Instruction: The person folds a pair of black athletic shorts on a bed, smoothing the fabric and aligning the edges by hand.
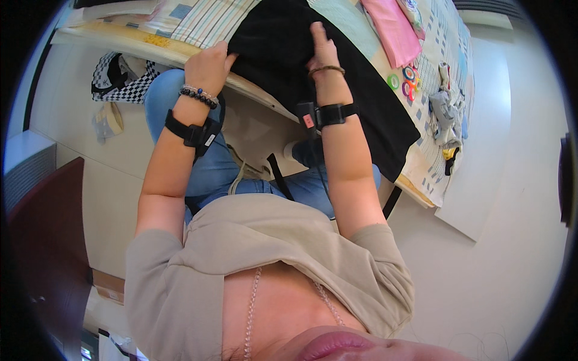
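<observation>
A large piece of black cloth (pixel 275 49) lies spread over the bed's near edge, and its lower right part hangs over the side. At the cloth's left edge, my left hand (pixel 208 65) is curled with thumb and fingers closed on the fabric; some fingertips are hidden. My right hand (pixel 323 50) rests edge-on upon the middle of the same cloth, fingers stretched out and holding nothing. Creases in the fabric are hard to make out.
On the patterned bed cover (pixel 426 171) lie folded pink cloth (pixel 395 34), several coloured tape rolls (pixel 408 83) and crumpled grey clothing (pixel 447 113). Striped fabric (pixel 205 22) borders the black cloth. A checkered bag (pixel 122 79) sits on the floor at left, near a dark red panel (pixel 49 243).
</observation>
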The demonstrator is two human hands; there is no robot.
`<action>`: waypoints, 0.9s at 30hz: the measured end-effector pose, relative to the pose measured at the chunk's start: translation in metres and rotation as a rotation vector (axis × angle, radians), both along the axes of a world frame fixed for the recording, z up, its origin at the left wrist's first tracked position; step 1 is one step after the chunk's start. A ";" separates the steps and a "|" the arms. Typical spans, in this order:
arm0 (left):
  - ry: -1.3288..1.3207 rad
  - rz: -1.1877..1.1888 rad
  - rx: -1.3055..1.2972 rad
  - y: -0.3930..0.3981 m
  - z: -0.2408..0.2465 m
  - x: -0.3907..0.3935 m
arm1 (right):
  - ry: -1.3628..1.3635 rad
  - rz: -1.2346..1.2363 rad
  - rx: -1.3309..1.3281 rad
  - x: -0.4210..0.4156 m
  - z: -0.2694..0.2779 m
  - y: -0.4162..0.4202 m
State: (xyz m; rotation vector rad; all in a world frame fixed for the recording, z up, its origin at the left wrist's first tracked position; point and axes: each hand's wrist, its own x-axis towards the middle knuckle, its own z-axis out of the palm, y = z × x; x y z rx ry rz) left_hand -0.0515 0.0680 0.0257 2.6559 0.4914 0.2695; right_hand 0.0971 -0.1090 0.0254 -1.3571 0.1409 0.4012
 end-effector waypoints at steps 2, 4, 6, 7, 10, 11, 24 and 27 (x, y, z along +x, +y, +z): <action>-0.057 -0.036 0.010 -0.001 -0.001 -0.002 | -0.226 0.002 -0.402 -0.010 -0.004 0.000; -0.115 -0.091 0.058 0.004 -0.005 -0.004 | -0.279 -0.006 -0.598 -0.014 -0.006 0.004; -0.038 -0.101 0.083 0.004 -0.004 -0.005 | -0.167 -0.035 -0.429 -0.009 -0.012 0.001; -0.001 -0.108 0.098 0.002 0.000 -0.004 | -0.113 -0.052 -0.338 -0.006 -0.016 -0.001; -0.029 -0.099 0.092 -0.009 0.026 -0.002 | -0.282 -0.068 -0.418 -0.007 -0.030 -0.008; -0.070 -0.100 0.089 -0.015 0.033 0.002 | -0.314 -0.069 -0.418 -0.003 -0.039 -0.012; -0.162 -0.478 0.288 -0.081 -0.023 0.058 | -0.431 0.280 -0.811 -0.034 0.038 -0.281; -0.174 -0.408 0.383 -0.102 -0.016 0.058 | -0.263 -0.181 -1.378 -0.049 0.013 -0.429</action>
